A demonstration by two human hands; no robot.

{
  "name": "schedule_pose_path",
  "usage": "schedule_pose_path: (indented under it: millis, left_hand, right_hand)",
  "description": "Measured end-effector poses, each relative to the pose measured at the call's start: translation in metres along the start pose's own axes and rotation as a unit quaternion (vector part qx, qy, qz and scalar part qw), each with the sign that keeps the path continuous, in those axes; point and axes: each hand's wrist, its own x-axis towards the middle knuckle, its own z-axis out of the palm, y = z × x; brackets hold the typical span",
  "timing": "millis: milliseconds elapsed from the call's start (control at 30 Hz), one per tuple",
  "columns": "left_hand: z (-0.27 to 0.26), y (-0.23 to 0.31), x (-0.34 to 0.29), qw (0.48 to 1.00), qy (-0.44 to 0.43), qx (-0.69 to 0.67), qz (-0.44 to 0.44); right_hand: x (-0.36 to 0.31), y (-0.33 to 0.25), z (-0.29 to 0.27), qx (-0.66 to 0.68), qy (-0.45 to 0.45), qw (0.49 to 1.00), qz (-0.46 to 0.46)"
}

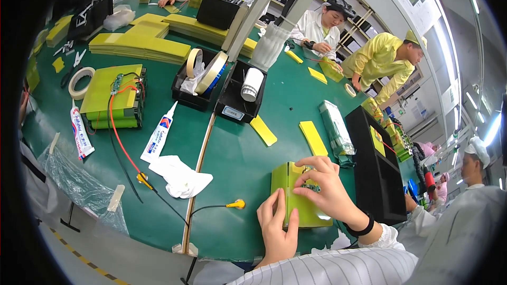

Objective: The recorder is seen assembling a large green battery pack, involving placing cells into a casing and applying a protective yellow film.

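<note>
A yellow-green battery pack stands at the near edge of the green table, right of the seam. My left hand grips its left near edge, with the fingers along the side and the thumb on the face toward me. On top, my right hand bends over a small green circuit board, thumb and fingertips pressed on the pack's yellow cover sheet. The right fingers partly hide the board. A black lead with a yellow ring-ended plug lies left of my left hand.
Another battery pack with red and black leads sits at left, near two glue tubes and a white cloth. Black bins hold tape rolls. A black case stands right. Several people work around the table.
</note>
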Motion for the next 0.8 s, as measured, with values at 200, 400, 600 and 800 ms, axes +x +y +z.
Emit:
schedule_pose_path:
  millis: [200,400,600,800]
  left_hand:
    - [0.002,-0.001,0.001,1.000,0.005,-0.001,0.013]
    - [0.003,0.000,0.001,1.000,0.006,0.002,0.011]
    - [0.002,-0.001,0.000,1.000,0.006,0.002,0.016]
    - [0.001,-0.003,0.000,1.000,-0.011,-0.009,0.011]
  right_hand:
    - [0.004,0.002,0.002,0.021,-0.012,1.000,0.006]
    - [0.000,0.004,0.013,0.009,0.018,0.999,-0.025]
    - [-0.005,0.001,0.020,-0.017,0.055,0.998,-0.030]
    - [-0.006,0.001,0.023,-0.017,0.069,0.997,-0.020]
